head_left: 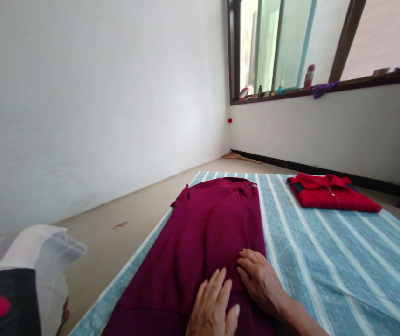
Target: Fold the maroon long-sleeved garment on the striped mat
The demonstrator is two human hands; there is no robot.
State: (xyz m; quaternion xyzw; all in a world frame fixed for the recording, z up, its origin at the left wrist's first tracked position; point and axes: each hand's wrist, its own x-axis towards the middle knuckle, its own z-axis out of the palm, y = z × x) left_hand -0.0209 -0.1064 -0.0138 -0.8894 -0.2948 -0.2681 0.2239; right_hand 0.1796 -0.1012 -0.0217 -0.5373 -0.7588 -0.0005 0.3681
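Note:
A maroon long-sleeved top (pixel 189 238) lies lengthwise on a blue-and-white striped cloth, its neckline at the far end. Its right side is folded inward, with a sleeve lying along the body. My left hand (pixel 212 305) rests flat on the lower part of the top, fingers stretched forward and thumb apart. Just to the right, my right hand (pixel 261 280) lies palm down near the top's right edge, its fingers slightly bent and holding nothing. The bottom of the garment runs out of view.
The striped cloth (pixel 301 252) carries a folded red shirt (pixel 336 193) at the far right. White bags (pixel 51 261) and dark fabric (pixel 9 298) are at the lower left. A broom (pixel 244 157) lies by the corner. Bottles and a mirror (pixel 244 93) stand on the windowsill.

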